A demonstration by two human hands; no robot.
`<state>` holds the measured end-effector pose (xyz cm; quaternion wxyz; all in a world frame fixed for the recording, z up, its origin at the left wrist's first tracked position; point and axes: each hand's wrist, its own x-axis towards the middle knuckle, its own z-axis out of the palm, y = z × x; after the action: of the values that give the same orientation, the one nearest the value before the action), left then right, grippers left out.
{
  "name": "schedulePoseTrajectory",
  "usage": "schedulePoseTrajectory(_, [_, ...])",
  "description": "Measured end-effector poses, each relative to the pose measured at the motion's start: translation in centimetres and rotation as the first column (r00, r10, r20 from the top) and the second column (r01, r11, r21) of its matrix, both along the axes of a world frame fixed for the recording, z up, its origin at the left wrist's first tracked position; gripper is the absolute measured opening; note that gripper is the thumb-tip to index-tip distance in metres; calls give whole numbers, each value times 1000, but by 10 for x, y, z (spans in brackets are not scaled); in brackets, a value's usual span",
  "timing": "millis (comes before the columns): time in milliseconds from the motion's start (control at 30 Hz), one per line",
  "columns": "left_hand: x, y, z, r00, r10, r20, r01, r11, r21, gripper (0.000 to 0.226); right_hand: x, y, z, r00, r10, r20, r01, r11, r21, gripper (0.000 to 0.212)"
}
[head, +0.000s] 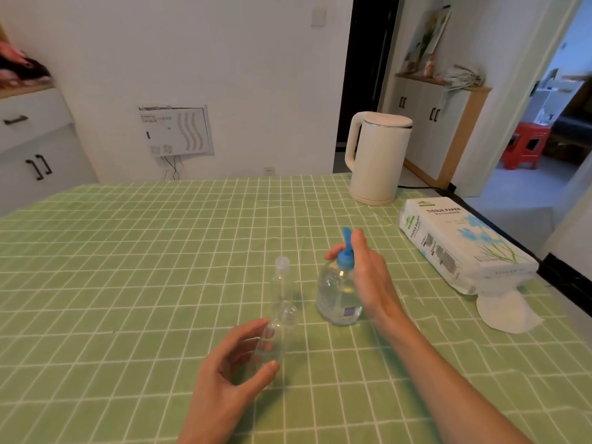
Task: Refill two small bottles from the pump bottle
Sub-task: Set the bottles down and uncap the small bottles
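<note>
A clear pump bottle [334, 298] with a blue pump head stands upright in the middle of the green checked tablecloth [128, 267]. My right hand [362, 274] grips the blue collar under the nozzle, thumb on its left, fingers on its right. Two small clear bottles stand left of it. The far small bottle [281, 277] is upright and wears a clear cap. The near small bottle [282, 328] shows a bare threaded neck. My left hand [234, 370] curls round its lower body, index finger behind and thumb in front.
A white electric kettle [376, 158] stands at the table's far right. A pack of tissue paper [461, 245] lies along the right edge, with one loose tissue [503, 314] beside it. Cabinets stand at the left and behind the kettle.
</note>
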<state>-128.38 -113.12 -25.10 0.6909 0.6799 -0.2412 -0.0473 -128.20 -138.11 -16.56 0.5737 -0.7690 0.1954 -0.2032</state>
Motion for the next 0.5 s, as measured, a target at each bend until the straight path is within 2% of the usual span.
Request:
schedulePoseTrajectory(167, [0,1,0,1000,-1,-9,1,1000,13,57,12,4,-6,996,-66,58,67,997,-22,77])
schedulePoseTrajectory(400, [-2,0,2,1000,23,1,-23,999,30,57,2,10,-9,979,112,171,-125,990,71,65])
schedulePoseTrajectory(500, [1,2,2,995,102,-17,-102,995,-21,60,-2,11,-11,966,134,220,-158,983,94,65])
